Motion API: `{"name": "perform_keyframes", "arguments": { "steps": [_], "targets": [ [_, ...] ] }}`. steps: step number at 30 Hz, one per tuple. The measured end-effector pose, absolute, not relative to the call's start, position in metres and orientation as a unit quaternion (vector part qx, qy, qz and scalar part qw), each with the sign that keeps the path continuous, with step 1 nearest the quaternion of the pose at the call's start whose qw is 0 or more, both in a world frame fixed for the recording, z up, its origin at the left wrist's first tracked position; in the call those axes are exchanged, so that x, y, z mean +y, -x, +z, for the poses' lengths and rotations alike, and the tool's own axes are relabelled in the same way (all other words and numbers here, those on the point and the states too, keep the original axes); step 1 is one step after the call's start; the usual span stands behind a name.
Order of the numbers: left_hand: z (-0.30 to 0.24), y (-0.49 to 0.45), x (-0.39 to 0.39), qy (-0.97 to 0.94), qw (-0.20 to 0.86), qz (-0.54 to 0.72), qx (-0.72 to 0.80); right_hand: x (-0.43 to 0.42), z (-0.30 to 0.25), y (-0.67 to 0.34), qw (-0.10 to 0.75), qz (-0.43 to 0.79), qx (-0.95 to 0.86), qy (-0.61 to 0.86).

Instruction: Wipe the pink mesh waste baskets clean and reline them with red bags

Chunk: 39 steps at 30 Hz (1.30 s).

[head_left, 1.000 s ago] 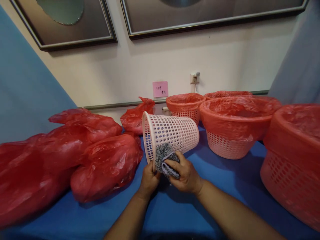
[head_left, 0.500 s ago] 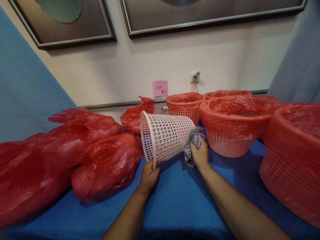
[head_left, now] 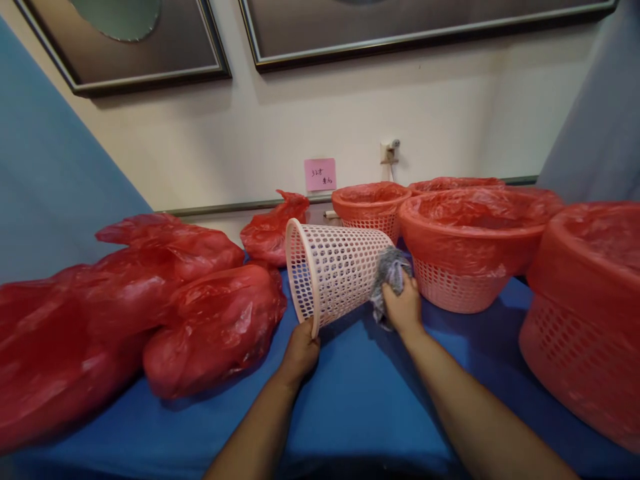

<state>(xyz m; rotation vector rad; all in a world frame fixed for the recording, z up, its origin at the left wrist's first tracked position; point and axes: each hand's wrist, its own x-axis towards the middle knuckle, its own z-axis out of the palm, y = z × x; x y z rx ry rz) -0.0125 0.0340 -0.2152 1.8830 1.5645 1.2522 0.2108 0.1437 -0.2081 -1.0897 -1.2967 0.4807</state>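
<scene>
A pale pink plastic basket with round holes lies tilted on its side above the blue-covered table, its open mouth facing left. My left hand is closed on the lower edge of its rim. In my right hand a crumpled grey cloth is gripped and pressed against the basket's side near its base. The fingertips of the right hand are partly hidden by the cloth.
Several knotted red plastic bags fill the left side. On the right stand baskets lined with red bags, a wide one and a nearer one among them. A pink note and a socket are on the wall.
The basket has shifted slightly to the right, its rim edge moving with my left hand. My right hand and the cloth have moved a little along the base end.
</scene>
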Motion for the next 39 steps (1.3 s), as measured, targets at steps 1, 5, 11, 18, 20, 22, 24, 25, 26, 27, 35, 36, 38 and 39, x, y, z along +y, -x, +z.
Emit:
{"name": "perform_keyframes", "arguments": {
  "steps": [1, 5, 11, 18, 20, 22, 24, 25, 26, 27, 35, 36, 38, 39],
  "targets": [
    [-0.216, 0.013, 0.035, -0.671, 0.195, 0.444, 0.562, 0.155, -0.211, -0.215, 0.635, 0.247, -0.533, 0.501],
    [-0.215, 0.015, 0.037, -0.663, 0.197, 0.446, 0.568, 0.155, -0.213, -0.214, 0.634, 0.276, -0.521, 0.501],
    [-0.207, 0.009, 0.031, -0.667, 0.194, 0.451, 0.56, 0.083, -0.196, -0.19, 0.566, 0.142, -0.791, 0.184],
    [-0.193, -0.011, 0.013, -0.555, 0.126, 0.591, 0.572, 0.075, -0.193, -0.191, 0.496, 0.123, -0.854, 0.096],
    [-0.194, -0.013, 0.014, -0.525, 0.161, 0.613, 0.568, 0.081, -0.194, -0.193, 0.52, 0.123, -0.837, 0.119],
    [-0.195, -0.012, 0.016, -0.501, 0.195, 0.633, 0.557, 0.093, -0.196, -0.196, 0.577, 0.127, -0.78, 0.207],
    [-0.198, -0.009, 0.019, -0.489, 0.203, 0.64, 0.557, 0.11, -0.198, -0.2, 0.626, 0.141, -0.686, 0.343],
    [-0.199, -0.008, 0.02, -0.491, 0.2, 0.635, 0.562, 0.121, -0.199, -0.203, 0.636, 0.154, -0.636, 0.409],
    [-0.2, -0.006, 0.021, -0.498, 0.194, 0.626, 0.567, 0.131, -0.201, -0.206, 0.636, 0.174, -0.592, 0.463],
    [-0.201, -0.005, 0.022, -0.509, 0.188, 0.615, 0.572, 0.139, -0.202, -0.208, 0.632, 0.198, -0.557, 0.502],
    [-0.209, -0.001, 0.025, -0.611, 0.154, 0.5, 0.594, 0.098, -0.199, -0.194, 0.591, 0.179, -0.738, 0.274],
    [-0.209, -0.001, 0.025, -0.618, 0.16, 0.493, 0.591, 0.087, -0.196, -0.191, 0.574, 0.174, -0.773, 0.205],
    [-0.21, 0.0, 0.025, -0.628, 0.174, 0.485, 0.583, 0.076, -0.194, -0.189, 0.551, 0.169, -0.808, 0.125],
    [-0.21, 0.001, 0.026, -0.63, 0.177, 0.485, 0.581, 0.076, -0.193, -0.189, 0.554, 0.168, -0.806, 0.128]
  ]
}}
